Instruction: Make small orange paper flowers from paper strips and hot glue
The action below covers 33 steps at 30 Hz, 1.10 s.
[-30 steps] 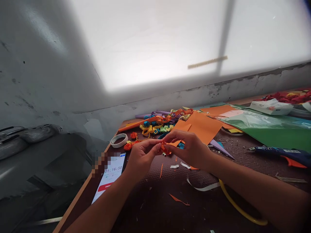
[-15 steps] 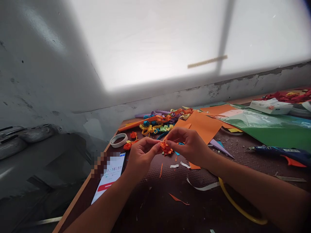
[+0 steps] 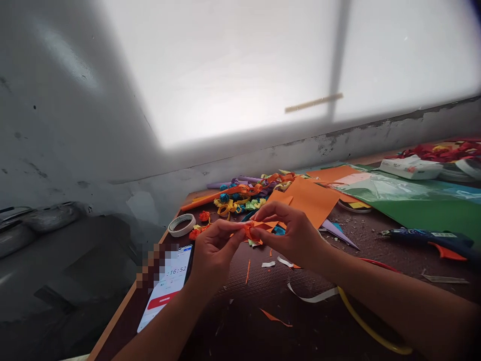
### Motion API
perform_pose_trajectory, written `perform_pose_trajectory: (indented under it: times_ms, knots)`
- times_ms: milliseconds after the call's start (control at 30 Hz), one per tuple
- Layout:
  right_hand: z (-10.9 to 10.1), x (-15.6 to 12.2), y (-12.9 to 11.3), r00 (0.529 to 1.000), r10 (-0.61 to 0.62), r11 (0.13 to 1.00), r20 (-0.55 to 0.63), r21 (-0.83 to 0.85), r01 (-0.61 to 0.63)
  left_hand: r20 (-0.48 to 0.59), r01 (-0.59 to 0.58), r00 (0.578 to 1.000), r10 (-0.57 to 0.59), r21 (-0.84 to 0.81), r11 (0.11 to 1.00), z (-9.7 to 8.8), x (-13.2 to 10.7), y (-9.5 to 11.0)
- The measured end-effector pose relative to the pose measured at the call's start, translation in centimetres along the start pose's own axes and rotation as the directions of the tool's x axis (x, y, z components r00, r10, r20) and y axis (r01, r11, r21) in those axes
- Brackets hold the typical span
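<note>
Between my two hands is a piece of cut and folded orange paper [image 3: 249, 231], held above the dark table. My left hand [image 3: 215, 248] pinches its left side between thumb and fingers. From the right, my right hand [image 3: 287, 233] grips the same paper with thumb and fingertips; pointed orange flaps stick out between the fingers. Fingers hide part of its shape. Just left of my left hand lie small orange crumpled paper flowers [image 3: 199, 232]. Behind my hands rests a sheet of orange paper [image 3: 310, 198].
A phone with a timer [image 3: 165, 286] lies by the table's left edge, below a roll of tape [image 3: 182, 225]. Colourful paper pieces [image 3: 240, 195] are heaped at the back. To the right are a glue gun [image 3: 424, 238], a green sheet [image 3: 424, 213] and a tissue pack [image 3: 411, 167].
The orange paper has changed from a compact, ruffled bunch to a more spread shape with flaps showing to the right. My right hand's fingers have shifted on it. The view has moved slightly.
</note>
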State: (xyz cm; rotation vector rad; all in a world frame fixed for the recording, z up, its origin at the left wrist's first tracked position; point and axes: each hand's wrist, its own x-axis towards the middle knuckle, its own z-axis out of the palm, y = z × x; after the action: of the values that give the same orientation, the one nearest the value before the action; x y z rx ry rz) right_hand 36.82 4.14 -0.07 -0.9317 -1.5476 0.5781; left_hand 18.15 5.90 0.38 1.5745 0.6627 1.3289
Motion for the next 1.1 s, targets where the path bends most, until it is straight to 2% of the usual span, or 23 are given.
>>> perform_pose_trajectory:
  times_ms: [300,500,600,700,767,900,1000,1100]
  knots:
    - [-0.2,-0.1,-0.4,0.998,-0.038,0.999,0.057,-0.024,0.040,0.000,0.011,1.000,-0.011,0.002,1.000,0.0,-0.2,0.2]
    - [-0.2,0.0,-0.4,0.976,-0.216,0.971,0.025,-0.102,0.217,-0.001,0.034,0.999,-0.034,0.029,0.999,0.1,0.0,0.3]
    - [-0.1,-0.1,-0.3,0.971,-0.240,0.964,0.011,-0.114,0.239,-0.001,0.040,0.999,-0.040,0.033,0.999,0.0,0.0,0.3]
    - [0.0,-0.3,-0.4,0.972,-0.237,0.967,0.012,-0.089,0.237,0.044,0.053,0.998,-0.054,0.018,0.998,-0.1,-0.1,0.2]
    - [-0.1,-0.4,-0.7,0.959,-0.281,0.956,0.036,-0.074,0.283,0.079,0.063,0.995,-0.063,0.002,0.998,-0.3,0.0,0.3]
    - [-0.5,-0.4,-1.4,0.914,-0.371,0.926,0.161,-0.013,0.378,0.161,0.080,0.984,-0.076,-0.017,0.997,-0.8,0.3,1.0]
    - [-0.9,-0.3,-1.6,0.910,-0.325,0.944,0.257,0.035,0.328,0.264,0.087,0.961,-0.087,0.011,0.996,-1.3,0.6,1.6]
    - [-1.2,-0.3,-1.3,0.930,-0.199,0.980,0.309,0.088,0.180,0.349,0.084,0.931,-0.103,0.067,0.994,-1.7,0.7,1.8]
